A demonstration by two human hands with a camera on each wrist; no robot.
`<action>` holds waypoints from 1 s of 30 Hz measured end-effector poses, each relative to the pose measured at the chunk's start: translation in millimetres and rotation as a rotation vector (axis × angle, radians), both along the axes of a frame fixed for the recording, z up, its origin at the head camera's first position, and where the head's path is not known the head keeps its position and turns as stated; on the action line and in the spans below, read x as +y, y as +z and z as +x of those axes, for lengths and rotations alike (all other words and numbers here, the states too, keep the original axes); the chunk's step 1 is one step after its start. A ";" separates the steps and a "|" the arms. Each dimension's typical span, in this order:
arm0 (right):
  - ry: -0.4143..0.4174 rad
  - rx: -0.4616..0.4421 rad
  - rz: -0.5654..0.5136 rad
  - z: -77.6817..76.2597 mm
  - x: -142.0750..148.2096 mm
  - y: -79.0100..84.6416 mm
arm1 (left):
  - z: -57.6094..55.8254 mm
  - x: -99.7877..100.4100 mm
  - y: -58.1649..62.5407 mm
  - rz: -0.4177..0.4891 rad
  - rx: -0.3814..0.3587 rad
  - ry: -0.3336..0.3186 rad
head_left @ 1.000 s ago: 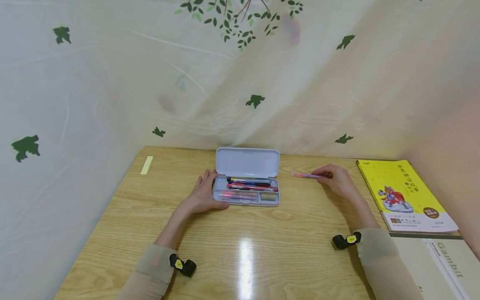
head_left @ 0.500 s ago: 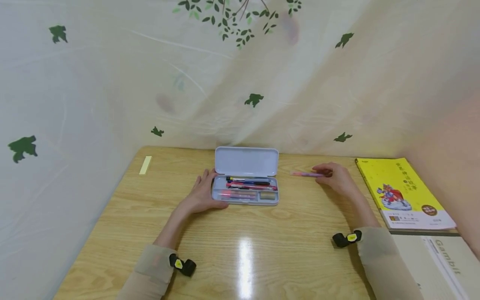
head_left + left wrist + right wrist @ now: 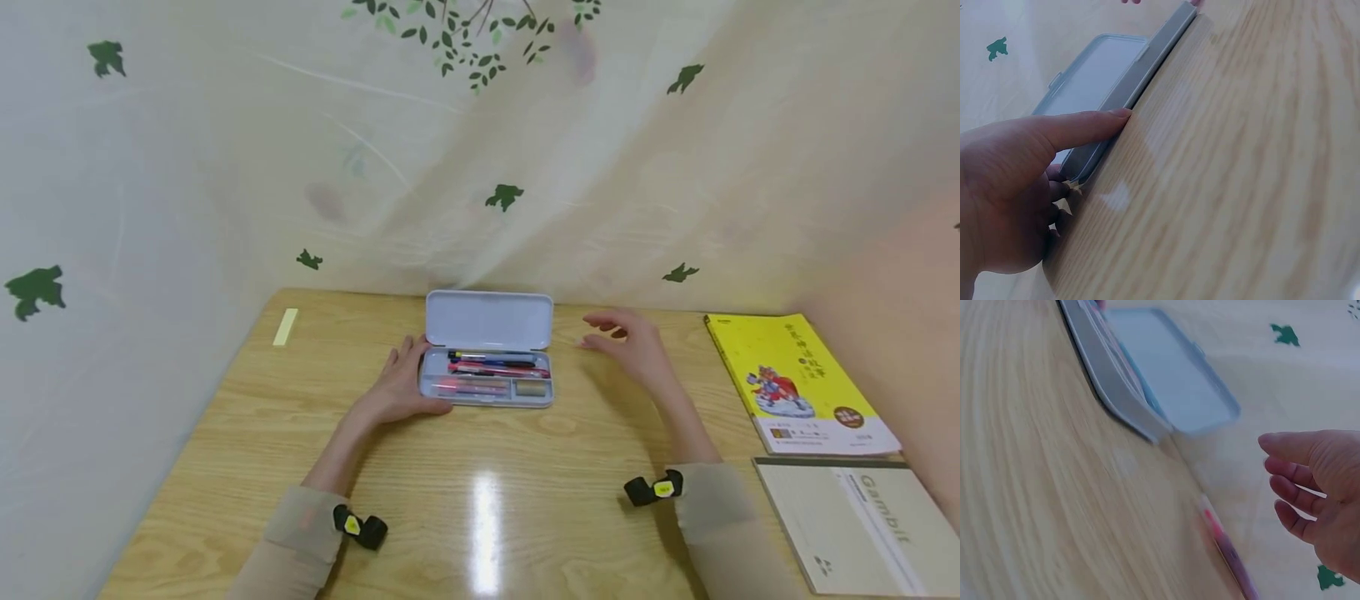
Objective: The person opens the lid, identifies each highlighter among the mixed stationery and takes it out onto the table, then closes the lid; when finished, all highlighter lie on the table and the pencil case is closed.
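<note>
A pale blue pencil case (image 3: 489,320) stands with its lid raised. Pens (image 3: 498,368) fill its back compartment, pink-tipped ones (image 3: 468,387) the front left, and a small brownish block (image 3: 532,389) the front right. My left hand (image 3: 390,390) grips the case's left end; in the left wrist view its thumb (image 3: 1094,125) presses the front wall. Right of the case, my right hand (image 3: 633,348) hovers with loosely bent fingers and nothing in them. In the right wrist view, a pink-and-purple pen (image 3: 1230,553) lies on the table below it; the hand mostly hides it in the head view.
At the right lie a yellow book (image 3: 798,375) and, in front of it, a grey-beige notebook (image 3: 810,525). A pale yellow strip (image 3: 285,327) is on the wooden table (image 3: 375,500) at the far left. A leaf-printed curtain (image 3: 420,192) hangs behind the table.
My right hand has let go of the pink-and-purple pen and moved left, closer to the pencil case. My left hand keeps its hold on the case. The view has shifted slightly.
</note>
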State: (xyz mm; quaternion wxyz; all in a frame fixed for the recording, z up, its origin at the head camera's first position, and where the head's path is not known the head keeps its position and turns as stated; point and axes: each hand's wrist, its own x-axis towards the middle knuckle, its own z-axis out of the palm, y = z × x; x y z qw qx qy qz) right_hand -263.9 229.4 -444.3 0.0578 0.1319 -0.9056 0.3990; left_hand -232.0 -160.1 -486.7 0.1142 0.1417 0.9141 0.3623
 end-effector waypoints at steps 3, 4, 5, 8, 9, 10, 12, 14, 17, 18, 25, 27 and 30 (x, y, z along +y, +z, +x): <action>0.041 0.020 -0.023 1.2 -18.2 -0.3 | -1.3 -0.3 -1.3 0.001 0.008 -0.002; 0.055 0.020 -0.031 1.8 -23.8 -0.8 | -1.4 -0.3 -1.5 0.002 0.009 -0.002; 0.068 0.018 -0.038 2.2 -29.1 -1.7 | -1.6 -0.2 -1.6 0.002 0.007 -0.002; 0.111 -0.004 -0.053 4.3 -44.0 -2.5 | -1.9 0.4 -1.6 0.005 0.007 -0.003; 0.129 -0.010 -0.061 4.8 -48.6 -2.5 | -2.0 0.4 -1.7 0.005 0.006 -0.004; 0.143 -0.022 -0.062 5.1 -53.1 -2.5 | -2.1 0.4 -1.7 0.007 0.006 -0.004; 0.171 -0.035 -0.058 5.8 -61.5 -2.0 | -2.3 0.3 -2.0 0.004 0.005 -0.004; 0.199 -0.043 -0.051 5.5 -69.4 -2.1 | -2.3 0.0 -2.2 0.004 0.004 -0.006; 0.238 -0.048 -0.027 4.8 -80.1 -2.7 | -2.6 -0.8 -3.0 0.000 0.002 -0.005; 0.251 -0.051 -0.016 4.4 -83.2 -3.1 | -2.4 -0.9 -2.8 -0.001 0.000 -0.003; 0.284 -0.065 0.095 4.1 -94.8 -7.8 | -1.3 -1.7 -1.4 -0.007 -0.029 0.008; 0.284 -0.064 0.126 4.3 -95.0 -9.5 | -1.3 -1.6 -1.2 -0.008 -0.024 0.008; 0.288 -0.051 0.153 5.4 -93.3 -11.5 | -2.2 -0.8 -1.9 -0.013 -0.003 -0.002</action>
